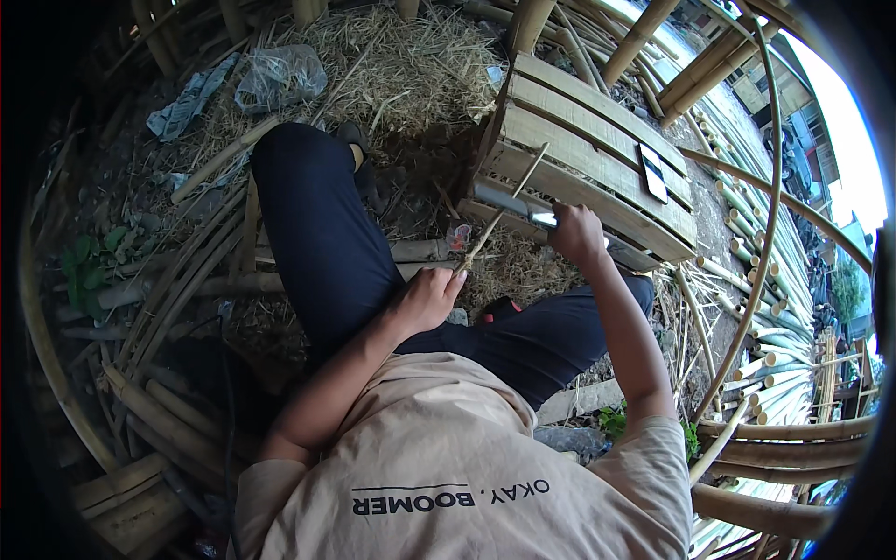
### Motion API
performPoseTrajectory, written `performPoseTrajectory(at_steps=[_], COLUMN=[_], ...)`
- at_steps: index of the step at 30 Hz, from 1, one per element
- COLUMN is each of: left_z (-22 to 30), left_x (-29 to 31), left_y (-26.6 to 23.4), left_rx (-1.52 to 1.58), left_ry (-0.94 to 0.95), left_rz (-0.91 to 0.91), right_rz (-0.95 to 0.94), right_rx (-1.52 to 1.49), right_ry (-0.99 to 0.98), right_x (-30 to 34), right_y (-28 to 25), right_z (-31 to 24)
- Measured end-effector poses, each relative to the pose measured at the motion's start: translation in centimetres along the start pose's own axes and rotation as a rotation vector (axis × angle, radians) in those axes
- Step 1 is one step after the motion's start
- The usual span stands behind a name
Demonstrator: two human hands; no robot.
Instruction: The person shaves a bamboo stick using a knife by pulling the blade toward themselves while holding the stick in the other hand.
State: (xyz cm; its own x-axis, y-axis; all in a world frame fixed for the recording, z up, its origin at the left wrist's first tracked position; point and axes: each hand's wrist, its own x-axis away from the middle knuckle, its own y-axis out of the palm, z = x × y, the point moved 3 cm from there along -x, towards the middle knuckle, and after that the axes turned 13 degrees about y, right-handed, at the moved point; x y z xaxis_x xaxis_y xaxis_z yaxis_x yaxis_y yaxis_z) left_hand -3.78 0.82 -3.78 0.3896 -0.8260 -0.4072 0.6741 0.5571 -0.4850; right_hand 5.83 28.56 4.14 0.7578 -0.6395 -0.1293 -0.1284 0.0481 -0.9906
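A phone [652,173] lies on the slatted wooden crate [579,129].

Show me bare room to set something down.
Free: the wooden crate, on top, between its upper-left end and the phone. Crowded: its near side, with the stick, blade and right hand; at right, stacked bamboo poles.

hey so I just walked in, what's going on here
A seated person in a tan shirt grips a thin stick in the left hand and a knife in the right hand. The knife crosses the stick in this view, but I can't tell whether it's biting in. A slatted wooden crate stands just ahead, with a flat phone-like device lying on top.
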Motion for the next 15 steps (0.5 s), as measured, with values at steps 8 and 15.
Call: performPoseTrajectory(at_steps=[8,15], left_z=[0.1,0.3], left_x=[0.0,-0.4], left_y=[-0.3,-0.1], left_rx=[0.004,0.017], left_ry=[-0.011,-0.026], left_rz=[-0.009,-0.018], right_rz=[-0.012,0.015], right_rx=[-0.052,-0.118], right_ry=[0.096,0.149], right_x=[-2.0,-1.3], right_y=[0.1,0.5], right_z=[1.0,1.1])
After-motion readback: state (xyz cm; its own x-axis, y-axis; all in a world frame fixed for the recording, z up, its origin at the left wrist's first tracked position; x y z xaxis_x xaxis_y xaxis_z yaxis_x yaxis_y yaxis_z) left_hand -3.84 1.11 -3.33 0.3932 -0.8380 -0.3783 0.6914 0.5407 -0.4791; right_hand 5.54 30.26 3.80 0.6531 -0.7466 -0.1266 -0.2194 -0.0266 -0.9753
